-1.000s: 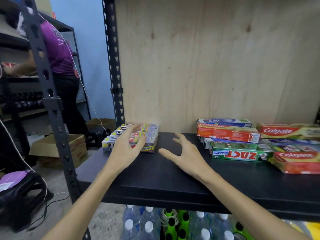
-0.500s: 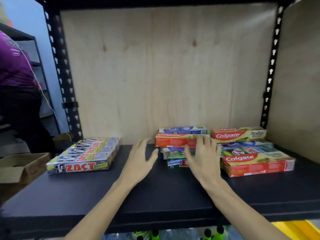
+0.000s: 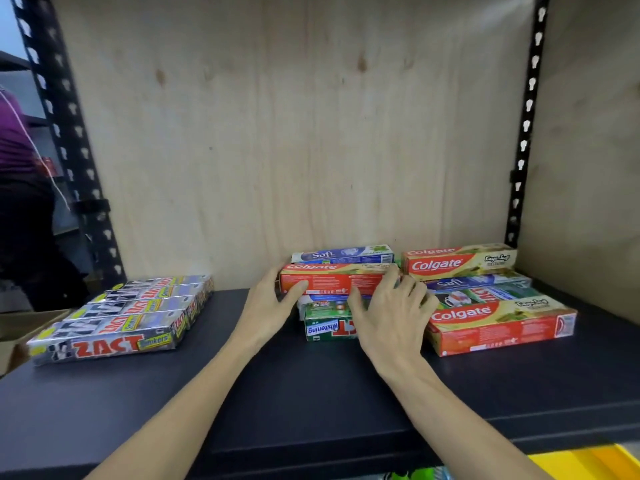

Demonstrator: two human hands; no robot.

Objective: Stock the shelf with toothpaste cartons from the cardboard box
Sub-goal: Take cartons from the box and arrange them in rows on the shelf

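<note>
On the black shelf (image 3: 311,393), a red Colgate carton (image 3: 339,280) lies on top of a middle stack. My left hand (image 3: 266,306) clasps its left end, thumb on the front face. My right hand (image 3: 391,313) lies over the stack with its fingers curled at the carton's right end. Beneath are a green Zact Whitening carton (image 3: 325,327) and a blue Safi carton (image 3: 343,254) behind. To the right sits another pile with a large Colgate carton (image 3: 498,327) in front. A corner of the cardboard box (image 3: 14,327) shows at the left edge.
A wrapped bundle of silver Zact Smokers cartons (image 3: 114,323) lies on the shelf's left side. Plywood (image 3: 294,133) backs the shelf, and black perforated uprights (image 3: 523,133) stand at both sides. A person in purple (image 3: 14,150) stands at far left. A yellow bin (image 3: 588,462) sits below right.
Both hands moved from the silver Zact bundle rightwards to the middle stack and have closed on the ends of the red Colgate carton. My view has swung right and closer.
</note>
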